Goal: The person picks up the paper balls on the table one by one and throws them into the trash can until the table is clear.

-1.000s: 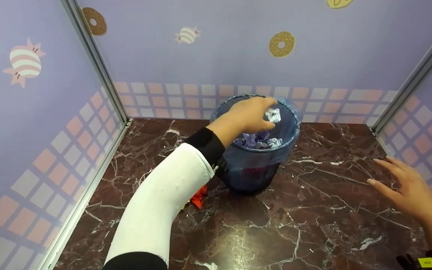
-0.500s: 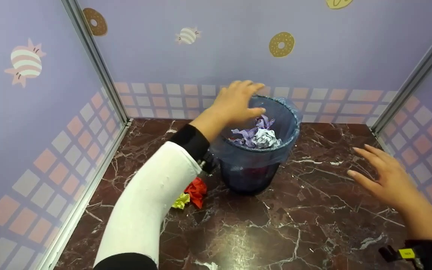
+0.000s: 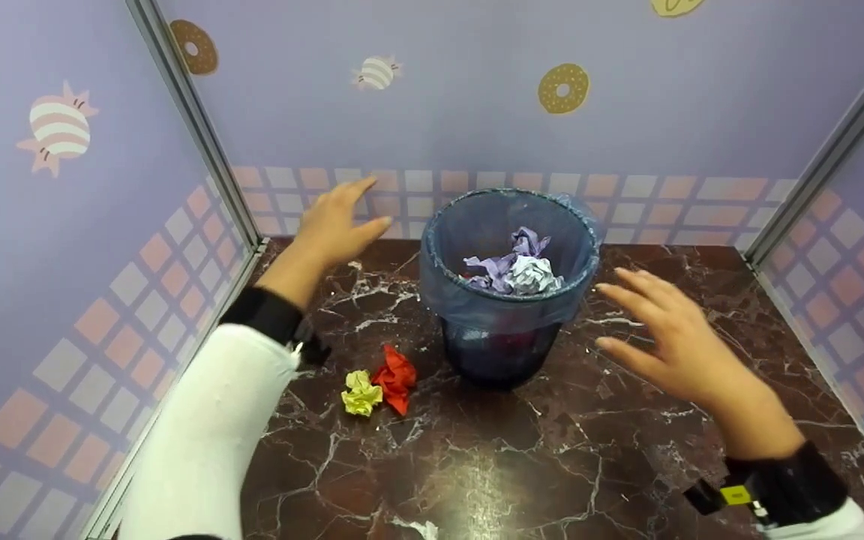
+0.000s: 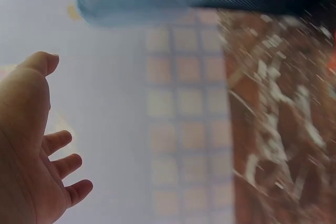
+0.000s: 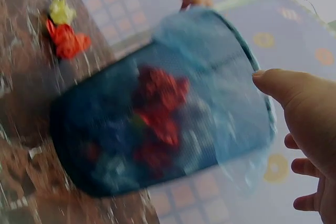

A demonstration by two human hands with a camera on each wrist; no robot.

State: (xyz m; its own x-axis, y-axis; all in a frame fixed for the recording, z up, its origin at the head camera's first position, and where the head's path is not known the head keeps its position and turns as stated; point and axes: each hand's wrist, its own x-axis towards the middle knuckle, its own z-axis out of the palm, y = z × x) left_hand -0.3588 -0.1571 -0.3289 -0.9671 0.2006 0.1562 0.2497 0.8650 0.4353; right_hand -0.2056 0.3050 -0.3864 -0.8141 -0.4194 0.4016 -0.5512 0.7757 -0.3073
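Note:
A dark mesh wastebasket stands upright with a translucent blue bag folded over its rim. Inside lie crumpled purple paper and a white paper ball; crumpled red paper shows through the mesh in the right wrist view. Left of the basket my left hand is in the air, fingers extended and holding nothing. To its right hovers my right hand, fingers spread, apart from the rim and holding nothing. A yellow paper ball and crumpled red paper touch on the floor, front left of the basket.
Dark marbled floor surrounds the basket. Purple patterned panels rise behind and at both sides, joined by metal corner strips. A small pale scrap lies at the bottom edge.
My left hand has moved left from over the basket; the white paper ball now lies inside. My right hand has moved left toward the basket. The yellow and red papers have come fully into view.

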